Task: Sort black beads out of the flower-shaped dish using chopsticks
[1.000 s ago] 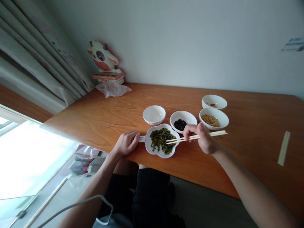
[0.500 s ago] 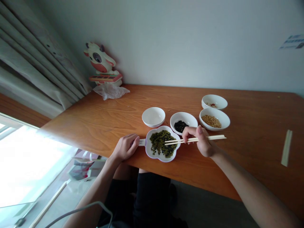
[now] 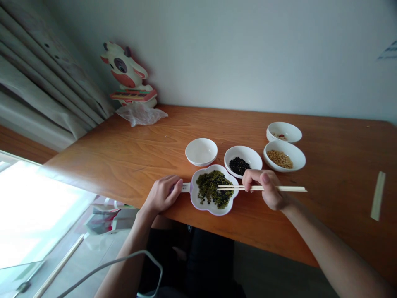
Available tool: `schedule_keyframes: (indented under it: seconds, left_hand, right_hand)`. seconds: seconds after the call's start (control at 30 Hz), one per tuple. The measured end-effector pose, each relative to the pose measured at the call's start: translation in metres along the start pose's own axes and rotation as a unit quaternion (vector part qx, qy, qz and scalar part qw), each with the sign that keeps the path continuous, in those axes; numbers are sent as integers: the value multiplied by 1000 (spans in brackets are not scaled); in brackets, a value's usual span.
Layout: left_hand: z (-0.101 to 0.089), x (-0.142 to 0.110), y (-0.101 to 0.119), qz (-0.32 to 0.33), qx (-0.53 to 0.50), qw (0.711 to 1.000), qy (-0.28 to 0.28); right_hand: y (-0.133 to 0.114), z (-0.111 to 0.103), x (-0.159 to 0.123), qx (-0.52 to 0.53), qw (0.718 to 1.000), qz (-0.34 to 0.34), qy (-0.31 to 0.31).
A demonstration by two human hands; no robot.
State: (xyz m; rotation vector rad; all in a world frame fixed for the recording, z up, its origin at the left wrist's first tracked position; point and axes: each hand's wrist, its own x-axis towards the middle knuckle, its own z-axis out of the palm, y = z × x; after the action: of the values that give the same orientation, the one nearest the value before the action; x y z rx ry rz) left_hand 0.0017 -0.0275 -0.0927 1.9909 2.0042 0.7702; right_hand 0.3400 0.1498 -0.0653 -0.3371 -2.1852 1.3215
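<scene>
A white flower-shaped dish (image 3: 198, 201) full of mixed green and dark beans sits near the table's front edge. My left hand (image 3: 161, 193) is closed on the dish's short handle at its left side. My right hand (image 3: 267, 188) holds a pair of pale wooden chopsticks (image 3: 288, 188) level, with their tips over the beans in the dish. Behind the dish stand an empty white bowl (image 3: 201, 151), a bowl of black beans (image 3: 242, 156) and a bowl of yellow soybeans (image 3: 284, 156).
A fourth white bowl (image 3: 283, 132) with a few red bits stands at the back right. A paper chopstick sleeve (image 3: 378, 195) lies far right. A cow figure (image 3: 125, 74) and a crumpled plastic bag (image 3: 141, 114) sit by the wall and curtain at the back left.
The chopsticks have levelled out and their tips have stayed over the bean dish. My left hand has kept its hold on the handle. The camera has shifted slightly.
</scene>
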Motion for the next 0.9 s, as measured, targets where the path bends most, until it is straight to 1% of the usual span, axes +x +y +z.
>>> schedule_keyframes:
  seconds: [0.17,0.27,0.67,0.9]
  left_hand:
    - [-1,0,1,-9,-5,1000,-5]
    - [-2,0,2,-13,-9,1000,-6]
    - [0,1,-1,-17,-30,999,-11]
    - [-2,1,0,-21,-37,999,-11]
  right_hand:
    - [0,-1,-1,9,1000,1,4]
    - [1,0,-2,20,1000,9,17]
    - [8,8,-3,51,992,16,116]
    - [5,12,-1,90,983,24,157]
